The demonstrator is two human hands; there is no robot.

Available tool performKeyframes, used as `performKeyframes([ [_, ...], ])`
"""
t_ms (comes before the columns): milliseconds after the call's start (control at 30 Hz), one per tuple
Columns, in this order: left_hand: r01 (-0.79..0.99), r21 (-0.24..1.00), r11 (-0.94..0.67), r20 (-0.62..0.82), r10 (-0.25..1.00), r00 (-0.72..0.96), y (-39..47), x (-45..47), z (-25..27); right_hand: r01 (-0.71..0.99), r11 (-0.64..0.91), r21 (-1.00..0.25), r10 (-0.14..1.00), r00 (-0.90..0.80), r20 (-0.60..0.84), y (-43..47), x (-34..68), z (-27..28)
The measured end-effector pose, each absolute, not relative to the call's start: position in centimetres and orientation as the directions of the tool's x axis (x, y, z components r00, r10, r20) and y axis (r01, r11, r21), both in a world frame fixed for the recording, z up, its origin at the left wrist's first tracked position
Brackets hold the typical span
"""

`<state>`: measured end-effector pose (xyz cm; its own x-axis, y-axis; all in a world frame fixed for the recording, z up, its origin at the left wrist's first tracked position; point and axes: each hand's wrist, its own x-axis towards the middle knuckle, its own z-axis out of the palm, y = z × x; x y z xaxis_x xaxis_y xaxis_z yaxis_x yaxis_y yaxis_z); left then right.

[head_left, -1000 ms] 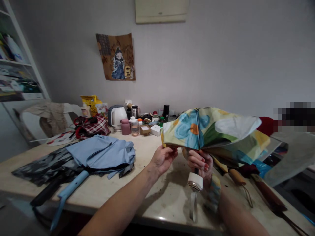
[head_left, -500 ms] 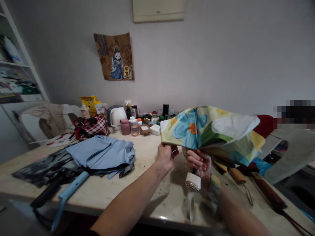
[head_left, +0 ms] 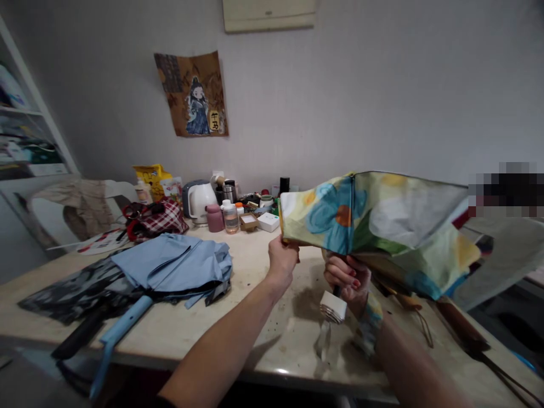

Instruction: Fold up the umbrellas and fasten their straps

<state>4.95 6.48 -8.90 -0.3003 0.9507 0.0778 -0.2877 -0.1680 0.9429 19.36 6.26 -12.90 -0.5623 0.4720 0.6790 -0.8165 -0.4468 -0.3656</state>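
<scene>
A floral umbrella in yellow, blue and green is held above the table, its canopy half folded and spread toward the right. My left hand pinches the canopy's lower left edge. Below the canopy, my right hand is wrapped around the shaft, just above the white handle. A pale wrist strap hangs from that handle. To the left lie a light-blue folded umbrella and a dark patterned umbrella partly beneath it.
Along the back of the table stand a white kettle, a pink jar, a clear bottle and small boxes. On the right lie brown-handled umbrellas. A person is at the far right.
The floral canopy has swung slightly up and right and spread wider, with my left hand still at its edge. The white handle has tilted a little. The view has shifted slightly.
</scene>
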Motion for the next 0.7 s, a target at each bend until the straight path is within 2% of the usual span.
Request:
performKeyframes([
  [133, -0.329, 0.942, -0.066, -0.015, 0.972, -0.235, 6.2, 5.4, -9.2, -0.803, -0.445, -0.395, 0.465, -0.585, 0.665, 6.1, 19.7, -12.7],
  [267, -0.431, 0.894, -0.125, 0.029, 0.975, -0.222, 5.2, 4.6, -9.3, -0.784, -0.458, -0.419, 0.426, -0.607, 0.671, 6.0, 19.9, -12.6],
  [367, -0.653, 0.755, -0.061, 0.044, 0.998, -0.043, 4.3, 3.3, -8.9, -0.777, -0.492, -0.393, 0.396, -0.601, 0.694, 5.9, 19.9, -12.5],
  [467, -0.79, 0.599, 0.131, -0.047, 0.991, 0.129, 4.1, 2.1, -8.2, -0.794, -0.522, -0.312, 0.412, -0.554, 0.723, 5.9, 20.0, -12.3],
  [533, -0.763, 0.581, 0.283, -0.19, 0.959, 0.211, 4.5, 1.6, -7.9, -0.797, -0.531, -0.287, 0.435, -0.547, 0.715, 6.0, 20.0, -12.3],
  [600, -0.663, 0.614, 0.429, -0.304, 0.903, 0.302, 5.2, 1.4, -7.8, -0.795, -0.542, -0.271, 0.449, -0.547, 0.706, 6.0, 20.0, -12.3],
  [700, -0.53, 0.71, 0.464, -0.314, 0.882, 0.351, 6.0, 1.5, -7.9, -0.775, -0.563, -0.287, 0.425, -0.569, 0.704, 6.0, 19.9, -12.4],
])
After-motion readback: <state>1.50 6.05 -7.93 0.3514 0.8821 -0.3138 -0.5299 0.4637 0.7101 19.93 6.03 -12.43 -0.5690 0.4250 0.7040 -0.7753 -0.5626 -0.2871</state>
